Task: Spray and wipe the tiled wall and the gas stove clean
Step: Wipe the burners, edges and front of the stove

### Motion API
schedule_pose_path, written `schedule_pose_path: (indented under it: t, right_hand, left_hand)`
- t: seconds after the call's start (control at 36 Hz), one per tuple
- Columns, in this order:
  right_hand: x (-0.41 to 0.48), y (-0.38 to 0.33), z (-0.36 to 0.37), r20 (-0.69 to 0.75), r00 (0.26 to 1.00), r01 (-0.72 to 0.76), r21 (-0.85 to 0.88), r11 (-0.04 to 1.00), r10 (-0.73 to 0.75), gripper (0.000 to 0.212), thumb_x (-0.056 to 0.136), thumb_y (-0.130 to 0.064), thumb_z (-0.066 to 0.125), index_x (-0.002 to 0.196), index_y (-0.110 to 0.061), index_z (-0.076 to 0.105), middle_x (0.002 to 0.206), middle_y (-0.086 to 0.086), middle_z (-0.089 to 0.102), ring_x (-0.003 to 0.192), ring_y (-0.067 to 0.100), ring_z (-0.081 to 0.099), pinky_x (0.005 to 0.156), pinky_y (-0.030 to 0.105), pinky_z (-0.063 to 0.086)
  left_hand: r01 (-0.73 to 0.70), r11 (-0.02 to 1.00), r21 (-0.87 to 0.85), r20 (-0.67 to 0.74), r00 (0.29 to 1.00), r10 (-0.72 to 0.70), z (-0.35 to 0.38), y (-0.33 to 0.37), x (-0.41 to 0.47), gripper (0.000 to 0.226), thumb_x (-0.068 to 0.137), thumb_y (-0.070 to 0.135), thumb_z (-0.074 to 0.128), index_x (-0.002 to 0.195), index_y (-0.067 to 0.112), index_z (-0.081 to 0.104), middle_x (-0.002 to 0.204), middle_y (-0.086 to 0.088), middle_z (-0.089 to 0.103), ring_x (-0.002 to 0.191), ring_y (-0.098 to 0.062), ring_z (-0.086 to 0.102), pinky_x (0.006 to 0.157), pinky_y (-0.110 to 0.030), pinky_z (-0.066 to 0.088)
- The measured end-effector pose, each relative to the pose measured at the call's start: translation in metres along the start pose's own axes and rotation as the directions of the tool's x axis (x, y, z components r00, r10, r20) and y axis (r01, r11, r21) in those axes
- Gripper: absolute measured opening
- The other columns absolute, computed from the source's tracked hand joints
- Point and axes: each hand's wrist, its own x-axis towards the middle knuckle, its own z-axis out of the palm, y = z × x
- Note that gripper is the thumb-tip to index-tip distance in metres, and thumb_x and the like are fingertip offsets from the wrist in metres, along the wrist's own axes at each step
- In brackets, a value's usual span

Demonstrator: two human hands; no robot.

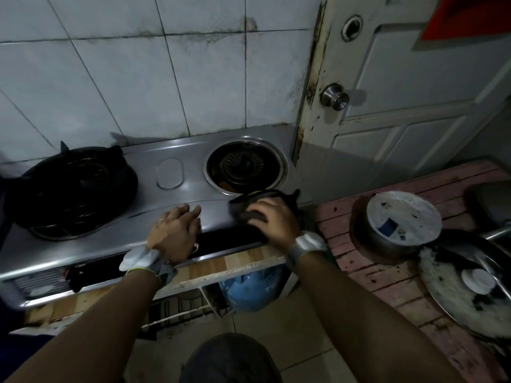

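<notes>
A steel two-burner gas stove point(166, 194) stands against the stained white tiled wall point(138, 87). My right hand point(272, 221) presses a dark cloth point(246, 207) onto the stove's front right edge, fingers curled over it. My left hand point(175, 232) rests on the stove's front edge near the middle, fingers loosely bent and holding nothing. The left burner carries a black pan support point(74, 186). The right burner point(244, 165) is bare; its black pan support point(284, 197) lies partly hidden behind my right hand.
A white door with a steel knob point(334, 96) is right of the stove. A pink slatted table point(401, 272) at right holds a lidded pot point(398, 225) and a steel pan with a lid point(470, 288). A blue gas cylinder point(251, 291) sits under the stove shelf.
</notes>
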Motion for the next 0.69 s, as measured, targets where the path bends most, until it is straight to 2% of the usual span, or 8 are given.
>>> schedule_pose_path:
  t: [0.06,0.11,0.17,0.25,0.36,0.53,0.61,0.69]
  right_hand:
    - [-0.012,0.024,-0.009,-0.124,0.979,-0.161,-0.010,0.987,0.159,0.024,0.089,-0.025,0.069,0.110,-0.013,0.071,0.113,0.009,0.065,0.107,0.032,0.057,0.093,0.032,0.041]
    - [-0.029,0.043,-0.018,-0.279,0.913,-0.309,0.004,0.951,0.298,0.021,0.091,-0.022,0.069,0.109,-0.012,0.070,0.113,0.012,0.063,0.107,0.033,0.054,0.091,0.035,0.042]
    - [-0.047,0.053,-0.019,-0.345,0.843,-0.424,0.049,0.904,0.414,0.018,0.089,-0.018,0.069,0.107,-0.012,0.065,0.112,0.013,0.061,0.105,0.034,0.054,0.086,0.038,0.045]
    - [-0.068,0.046,0.003,-0.317,0.762,-0.564,0.103,0.820,0.564,0.020,0.088,-0.016,0.069,0.107,-0.013,0.063,0.113,0.012,0.061,0.101,0.035,0.058,0.079,0.038,0.047]
    - [-0.082,0.013,0.048,-0.347,0.677,-0.627,0.190,0.755,0.649,0.024,0.088,-0.015,0.071,0.111,-0.007,0.067,0.111,0.018,0.067,0.100,0.037,0.062,0.079,0.040,0.049]
    - [-0.073,-0.042,0.094,-0.394,0.536,-0.685,0.314,0.658,0.746,0.022,0.073,-0.002,0.082,0.092,0.000,0.071,0.085,0.024,0.069,0.075,0.041,0.067,0.065,0.040,0.052]
    - [-0.073,-0.067,0.106,-0.328,0.549,-0.672,0.374,0.639,0.769,0.023,0.081,-0.006,0.077,0.099,0.005,0.069,0.092,0.028,0.068,0.084,0.044,0.066,0.073,0.041,0.051]
    - [-0.069,-0.091,0.123,-0.256,0.594,-0.652,0.403,0.643,0.763,0.027,0.084,-0.021,0.072,0.101,-0.001,0.071,0.095,0.024,0.070,0.089,0.041,0.065,0.077,0.039,0.050]
  left_hand:
    - [-0.022,1.000,-0.006,0.045,0.999,0.022,-0.003,-0.010,0.001,0.062,0.092,0.053,0.025,0.145,0.032,0.048,0.152,-0.007,0.043,0.134,-0.037,0.042,0.112,-0.043,0.034]
    - [-0.063,0.995,-0.077,0.034,0.997,0.065,-0.008,-0.017,0.000,0.068,0.089,0.058,0.022,0.142,0.028,0.052,0.147,-0.007,0.049,0.131,-0.034,0.046,0.110,-0.042,0.037]
    - [-0.139,0.977,-0.163,-0.079,0.989,0.127,-0.009,-0.022,-0.010,0.061,0.094,0.052,0.028,0.137,0.021,0.058,0.139,-0.009,0.056,0.126,-0.031,0.052,0.105,-0.040,0.041]
    - [-0.156,0.950,-0.272,-0.283,0.956,0.076,-0.007,-0.032,-0.039,0.045,0.099,0.038,0.038,0.130,0.018,0.064,0.131,-0.007,0.059,0.121,-0.025,0.054,0.103,-0.030,0.039]
    - [-0.099,0.921,-0.376,-0.334,0.942,-0.035,0.004,-0.054,-0.064,0.038,0.098,0.032,0.043,0.123,0.017,0.068,0.121,-0.005,0.061,0.113,-0.026,0.058,0.099,-0.033,0.044]
    - [-0.147,0.915,-0.376,-0.335,0.942,0.014,-0.004,-0.066,-0.073,0.036,0.098,0.031,0.043,0.120,0.018,0.068,0.118,-0.003,0.062,0.111,-0.024,0.059,0.095,-0.033,0.046]
    - [-0.167,0.922,-0.351,-0.340,0.939,0.041,-0.016,-0.074,-0.071,0.035,0.098,0.030,0.043,0.121,0.020,0.068,0.117,-0.001,0.063,0.111,-0.022,0.058,0.094,-0.032,0.044]
    - [-0.163,0.921,-0.353,-0.322,0.946,0.044,-0.023,-0.081,-0.071,0.034,0.098,0.029,0.044,0.121,0.020,0.068,0.116,0.000,0.062,0.109,-0.020,0.057,0.092,-0.026,0.041]
